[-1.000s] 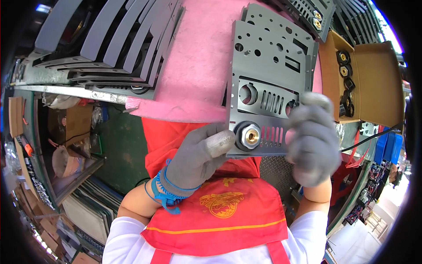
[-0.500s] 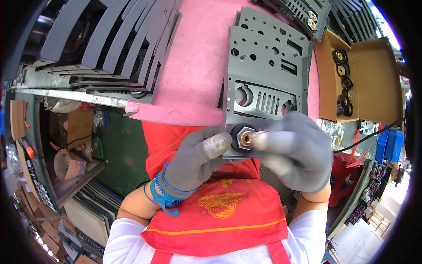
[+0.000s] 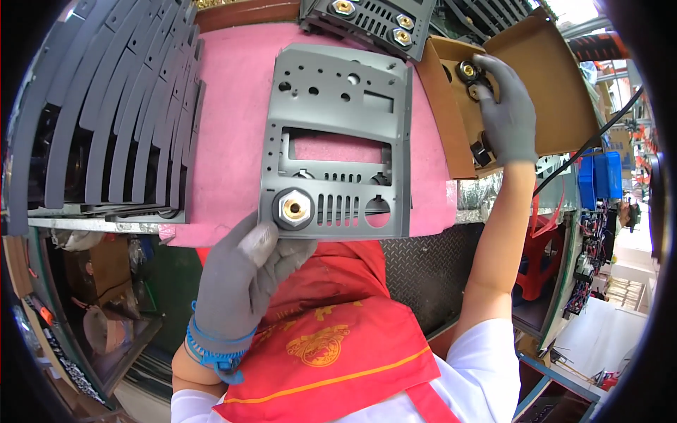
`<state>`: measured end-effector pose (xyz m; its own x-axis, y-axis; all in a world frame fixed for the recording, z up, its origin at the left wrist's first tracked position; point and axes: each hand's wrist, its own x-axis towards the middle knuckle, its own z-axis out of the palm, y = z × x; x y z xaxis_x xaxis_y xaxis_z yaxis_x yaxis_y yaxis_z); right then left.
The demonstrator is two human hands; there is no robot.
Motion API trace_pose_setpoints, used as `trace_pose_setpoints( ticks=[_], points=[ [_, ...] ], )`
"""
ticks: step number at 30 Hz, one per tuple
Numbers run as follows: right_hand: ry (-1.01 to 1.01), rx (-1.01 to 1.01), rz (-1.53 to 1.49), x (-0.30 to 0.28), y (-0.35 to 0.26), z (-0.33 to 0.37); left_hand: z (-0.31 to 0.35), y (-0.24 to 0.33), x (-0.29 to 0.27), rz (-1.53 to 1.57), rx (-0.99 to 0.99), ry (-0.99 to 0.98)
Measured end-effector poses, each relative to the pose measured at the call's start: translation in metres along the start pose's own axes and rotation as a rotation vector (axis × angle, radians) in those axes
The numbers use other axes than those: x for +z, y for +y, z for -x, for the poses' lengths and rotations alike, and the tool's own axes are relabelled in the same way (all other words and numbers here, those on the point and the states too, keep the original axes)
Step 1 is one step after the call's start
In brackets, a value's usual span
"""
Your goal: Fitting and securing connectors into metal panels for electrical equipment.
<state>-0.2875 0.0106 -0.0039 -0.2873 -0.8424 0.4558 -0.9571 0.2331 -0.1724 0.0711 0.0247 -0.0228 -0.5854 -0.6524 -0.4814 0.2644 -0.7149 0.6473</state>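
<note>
A grey sheet-metal panel [image 3: 331,113] with round holes, slots and a wide cut-out lies in front of me, its near edge by the table's edge. In its near left hole sits a black round connector with a silver hex nut [image 3: 295,209] and brass centre. The near right hole [image 3: 377,215] is bare. My left hand [image 3: 247,257], in a grey glove, grips the panel's near left corner, thumb on top and fingers underneath. Over the cardboard box [image 3: 441,113], my gloved right hand [image 3: 509,113] has its fingers apart at several black connectors [image 3: 467,70], partly covering them.
Stacked dark grey metal housings [image 3: 113,113] stand at the left on the pink table cover [image 3: 229,106]. Another panel with fitted brass connectors [image 3: 374,21] lies at the back. A black cable [image 3: 589,144] runs past the box near blue bins [image 3: 599,175].
My right hand has left the hex nut and moved up and right into the box. The panel now lies flatter, farther left in view, with my left hand still on its corner.
</note>
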Motion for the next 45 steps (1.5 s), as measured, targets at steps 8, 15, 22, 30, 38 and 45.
trace_pose_setpoints(
  ticks=[8,15,22,30,38,45],
  points=[
    [-0.275,-0.157,0.384,0.038,0.099,-0.005,0.017,-0.012,-0.009,0.361,0.028,0.089],
    [0.0,0.086,-0.088,0.021,0.039,0.005,0.02,-0.024,-0.01,0.295,-0.112,0.009],
    [-0.549,0.431,-2.348,-0.012,-0.048,0.077,0.026,-0.012,-0.011,0.002,-0.24,-0.03],
    [-0.836,0.591,-2.334,-0.024,-0.115,0.11,0.024,0.0,0.002,-0.792,0.771,-0.413],
    [-0.699,0.472,-1.765,-0.039,-0.136,0.128,-0.002,-0.018,0.019,-0.911,1.25,-0.077],
    [-0.273,-0.117,-1.384,-0.033,-0.159,0.13,0.01,-0.03,-0.001,-0.616,0.968,-0.201]
  ],
)
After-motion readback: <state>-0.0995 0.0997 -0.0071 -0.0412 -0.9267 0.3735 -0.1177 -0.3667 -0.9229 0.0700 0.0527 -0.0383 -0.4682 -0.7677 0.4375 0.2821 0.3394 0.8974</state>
